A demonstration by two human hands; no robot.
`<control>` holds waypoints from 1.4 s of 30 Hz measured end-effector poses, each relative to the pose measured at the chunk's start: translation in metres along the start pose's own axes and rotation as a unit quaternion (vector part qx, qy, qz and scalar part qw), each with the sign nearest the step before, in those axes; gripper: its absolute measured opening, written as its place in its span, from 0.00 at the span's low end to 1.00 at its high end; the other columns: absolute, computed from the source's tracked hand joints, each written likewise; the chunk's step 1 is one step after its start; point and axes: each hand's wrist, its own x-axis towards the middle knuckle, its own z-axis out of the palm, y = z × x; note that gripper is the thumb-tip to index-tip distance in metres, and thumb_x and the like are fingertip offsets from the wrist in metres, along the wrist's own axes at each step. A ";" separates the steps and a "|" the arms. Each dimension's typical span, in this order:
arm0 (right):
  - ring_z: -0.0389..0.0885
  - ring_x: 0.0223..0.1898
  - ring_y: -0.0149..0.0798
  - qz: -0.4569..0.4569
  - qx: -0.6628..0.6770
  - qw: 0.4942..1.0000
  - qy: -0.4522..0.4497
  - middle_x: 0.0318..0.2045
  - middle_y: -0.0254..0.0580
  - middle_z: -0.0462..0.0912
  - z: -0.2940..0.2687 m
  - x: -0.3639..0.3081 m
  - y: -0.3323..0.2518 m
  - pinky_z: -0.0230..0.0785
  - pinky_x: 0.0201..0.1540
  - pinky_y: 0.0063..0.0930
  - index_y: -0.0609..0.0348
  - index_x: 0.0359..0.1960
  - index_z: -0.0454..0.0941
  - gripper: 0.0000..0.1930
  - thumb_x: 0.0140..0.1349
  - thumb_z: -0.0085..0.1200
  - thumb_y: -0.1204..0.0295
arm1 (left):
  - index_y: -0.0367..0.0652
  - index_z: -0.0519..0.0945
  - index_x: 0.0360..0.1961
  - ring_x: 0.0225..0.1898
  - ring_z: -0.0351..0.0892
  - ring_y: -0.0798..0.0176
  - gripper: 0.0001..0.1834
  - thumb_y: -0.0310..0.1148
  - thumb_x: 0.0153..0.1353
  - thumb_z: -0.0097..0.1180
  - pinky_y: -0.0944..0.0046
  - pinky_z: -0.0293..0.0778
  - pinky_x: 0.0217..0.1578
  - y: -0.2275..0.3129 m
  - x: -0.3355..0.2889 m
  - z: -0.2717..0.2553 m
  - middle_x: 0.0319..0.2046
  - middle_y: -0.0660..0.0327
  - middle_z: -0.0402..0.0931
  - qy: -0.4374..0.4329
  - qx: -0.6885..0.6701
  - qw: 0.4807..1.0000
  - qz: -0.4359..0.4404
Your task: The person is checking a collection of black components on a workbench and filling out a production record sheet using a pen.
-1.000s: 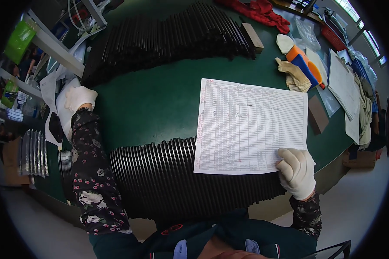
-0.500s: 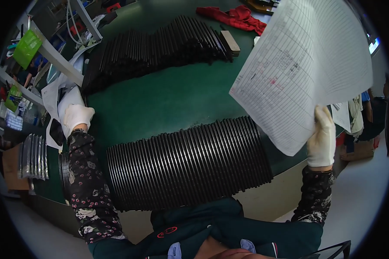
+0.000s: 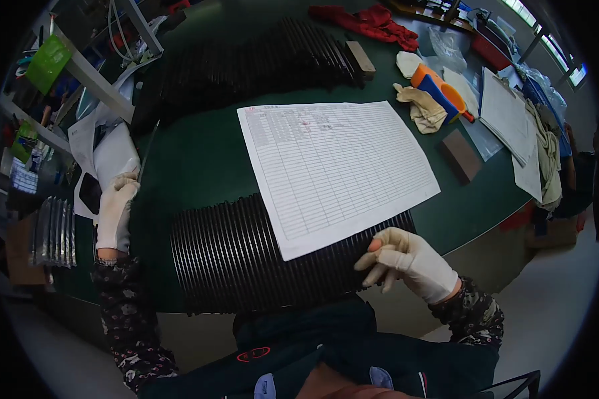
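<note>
A ruled, partly filled-in paper sheet [image 3: 339, 173] lies across the far right part of a row of slim black rods [image 3: 226, 259] and the green table beyond. Just off its near edge is my right hand [image 3: 409, 263], white-gloved with a bare fingertip showing, fingers apart and loosely bent over the rods, holding nothing. At the left, my gloved left hand [image 3: 118, 209] has its fingers pinched at the lower end of a thin, pen-like stick [image 3: 149, 147]. Beside that hand lie a white wrapped bundle [image 3: 115, 156] and a dark phone-like object [image 3: 90, 191].
A heaped row of black rods [image 3: 246, 66] spans the back, with a tan block [image 3: 361, 58] at its end. To the right are a brown block [image 3: 460, 156], gloves [image 3: 420, 110], an orange-and-blue tool [image 3: 439, 92] and papers [image 3: 506, 120]. A grey post [image 3: 100, 90] rises at left.
The sheet, held up in my right hand before, now lies down on the rods and table. My right hand has let go and moved left. My left hand has shifted slightly nearer, its fingers now pinched.
</note>
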 end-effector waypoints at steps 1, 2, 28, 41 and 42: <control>0.82 0.29 0.29 0.044 -0.043 0.998 -0.032 0.33 0.43 0.82 0.001 -0.002 -0.006 0.74 0.27 0.17 0.64 0.45 0.70 0.12 0.65 0.51 0.70 | 0.32 0.80 0.30 0.36 0.72 0.71 0.11 0.31 0.53 0.52 0.73 0.66 0.41 0.007 -0.009 0.005 0.39 0.59 0.76 -0.034 -0.077 0.996 0.007; 0.82 0.29 0.29 0.048 -0.046 0.997 -0.038 0.33 0.43 0.82 0.004 -0.003 -0.008 0.74 0.27 0.17 0.64 0.45 0.70 0.12 0.65 0.51 0.70 | 0.33 0.80 0.30 0.37 0.71 0.72 0.11 0.31 0.54 0.52 0.73 0.65 0.42 0.016 -0.020 0.010 0.41 0.59 0.76 -0.066 -0.153 0.986 0.013; 0.77 0.40 0.49 -0.424 -0.589 0.609 0.321 0.42 0.51 0.80 -0.064 0.095 -0.033 0.69 0.44 0.35 0.57 0.36 0.70 0.17 0.44 0.62 0.81 | 0.38 0.74 0.52 0.65 0.57 0.43 0.27 0.45 0.55 0.56 0.44 0.56 0.62 0.067 0.000 0.141 0.61 0.50 0.64 -0.191 0.212 0.851 0.440; 0.77 0.42 0.51 -0.414 -0.586 0.626 0.305 0.46 0.52 0.80 -0.073 0.103 -0.042 0.69 0.47 0.36 0.58 0.36 0.71 0.14 0.47 0.60 0.80 | 0.45 0.68 0.60 0.66 0.54 0.41 0.30 0.51 0.61 0.44 0.43 0.47 0.66 0.053 0.003 0.142 0.64 0.50 0.60 -0.265 0.225 0.828 0.441; 0.77 0.42 0.51 -0.409 -0.576 0.638 0.305 0.46 0.52 0.80 -0.073 0.103 -0.042 0.69 0.47 0.35 0.58 0.36 0.71 0.13 0.48 0.60 0.79 | 0.45 0.68 0.60 0.66 0.54 0.42 0.31 0.51 0.60 0.47 0.42 0.47 0.65 0.053 0.003 0.141 0.63 0.50 0.61 -0.265 0.235 0.824 0.442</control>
